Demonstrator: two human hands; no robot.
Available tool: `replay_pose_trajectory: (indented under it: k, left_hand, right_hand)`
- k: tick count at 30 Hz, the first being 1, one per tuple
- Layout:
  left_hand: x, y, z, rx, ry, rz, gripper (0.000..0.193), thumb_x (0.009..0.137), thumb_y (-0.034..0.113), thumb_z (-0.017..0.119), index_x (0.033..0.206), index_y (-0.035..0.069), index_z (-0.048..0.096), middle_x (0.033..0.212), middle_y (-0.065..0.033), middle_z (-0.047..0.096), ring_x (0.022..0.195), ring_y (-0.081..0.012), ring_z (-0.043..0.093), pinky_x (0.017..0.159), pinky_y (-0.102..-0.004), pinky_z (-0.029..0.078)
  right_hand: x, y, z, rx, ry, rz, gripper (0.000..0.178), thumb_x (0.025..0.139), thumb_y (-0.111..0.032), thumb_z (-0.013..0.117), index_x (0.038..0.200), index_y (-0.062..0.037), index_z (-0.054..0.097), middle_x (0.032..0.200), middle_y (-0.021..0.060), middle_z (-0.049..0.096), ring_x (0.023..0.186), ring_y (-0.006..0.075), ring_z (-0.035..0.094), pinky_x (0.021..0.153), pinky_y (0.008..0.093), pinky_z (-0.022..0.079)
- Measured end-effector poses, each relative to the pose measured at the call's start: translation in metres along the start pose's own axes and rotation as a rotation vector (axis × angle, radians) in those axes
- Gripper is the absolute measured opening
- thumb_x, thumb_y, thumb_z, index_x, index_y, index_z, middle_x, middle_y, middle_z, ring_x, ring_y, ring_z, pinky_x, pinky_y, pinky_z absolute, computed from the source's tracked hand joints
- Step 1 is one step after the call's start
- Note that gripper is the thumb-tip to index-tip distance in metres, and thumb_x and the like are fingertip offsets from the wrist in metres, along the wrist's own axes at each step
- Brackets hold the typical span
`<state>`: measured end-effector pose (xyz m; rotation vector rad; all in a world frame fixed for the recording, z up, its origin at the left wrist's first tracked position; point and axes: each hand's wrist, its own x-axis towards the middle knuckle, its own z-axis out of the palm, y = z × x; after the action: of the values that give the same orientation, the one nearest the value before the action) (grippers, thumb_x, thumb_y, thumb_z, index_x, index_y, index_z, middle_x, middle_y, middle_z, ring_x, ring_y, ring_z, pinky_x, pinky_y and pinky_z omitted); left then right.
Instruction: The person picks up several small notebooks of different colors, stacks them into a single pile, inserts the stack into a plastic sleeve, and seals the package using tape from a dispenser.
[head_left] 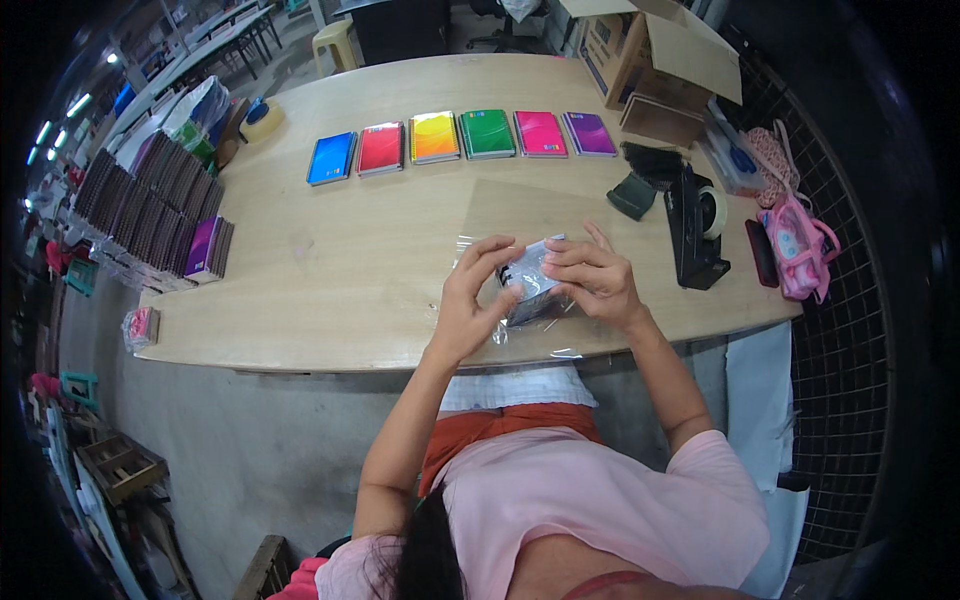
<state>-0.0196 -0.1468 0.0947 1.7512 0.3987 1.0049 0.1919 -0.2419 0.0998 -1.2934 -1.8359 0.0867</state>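
Note:
Near the front edge of the table, I have a small plastic-wrapped notebook pack (532,268) between both hands. Its top face is pale and its side dark, and loose clear film sticks out around it. My left hand (472,295) grips the pack's left side, thumb at the near end and fingers over the far corner. On the other side, my right hand (600,280) presses its fingers on the top face and right edge. Beyond the pack lies a clear plastic sheet (520,205). The fingers partly hide the pack.
Several stacks of coloured spiral notebooks (487,134) form a row across the table (300,240). Tall notebook piles (150,200) stand at left. At right are a black tape dispenser (695,235), a dark green object (632,196), a pink pouch (800,250) and an opened carton (650,60).

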Motion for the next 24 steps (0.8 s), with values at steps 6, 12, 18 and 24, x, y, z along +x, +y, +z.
replay_pose_trajectory:
  k: [6,12,18,24]
  left_hand:
    - [-0.004,0.015,0.005,0.339,-0.034,0.171,0.039,0.078,0.014,0.078,0.114,0.005,0.068,0.122,-0.0139,0.062,0.114,-0.0333,0.060,0.095,-0.0409,0.049]
    - [0.000,0.019,0.014,0.474,-0.097,0.275,0.028,0.078,0.007,0.075,0.106,0.005,0.072,0.112,-0.0125,0.067,0.111,-0.0328,0.060,0.092,-0.0409,0.049]
    - [-0.005,0.023,0.017,0.539,-0.063,0.230,0.024,0.080,0.001,0.069,0.104,0.004,0.072,0.108,-0.0130,0.069,0.108,-0.0338,0.058,0.095,-0.0422,0.045]
    - [-0.003,0.027,0.030,0.514,-0.085,0.262,0.025,0.080,0.001,0.069,0.104,0.004,0.072,0.106,-0.0126,0.069,0.107,-0.0327,0.057,0.096,-0.0422,0.045]
  right_hand:
    - [0.001,0.002,0.002,0.054,0.022,-0.021,0.020,0.070,-0.005,0.081,0.087,-0.0139,0.077,0.093,0.0000,0.072,0.114,0.0240,0.066,0.111,0.0635,0.026]
    - [-0.007,0.006,0.000,0.063,0.063,-0.050,0.016,0.072,-0.004,0.079,0.084,-0.0141,0.074,0.093,-0.0023,0.071,0.116,0.0218,0.064,0.111,0.0655,0.024]
    - [-0.020,-0.012,-0.030,-0.051,0.117,0.036,0.021,0.076,-0.005,0.079,0.094,-0.0113,0.074,0.103,0.0028,0.071,0.117,0.0241,0.063,0.113,0.0559,0.027]
    - [-0.119,0.081,-0.179,-0.088,0.892,0.919,0.012,0.085,-0.015,0.073,0.089,-0.0040,0.070,0.095,0.0047,0.069,0.087,0.0147,0.063,0.077,0.0283,0.048]
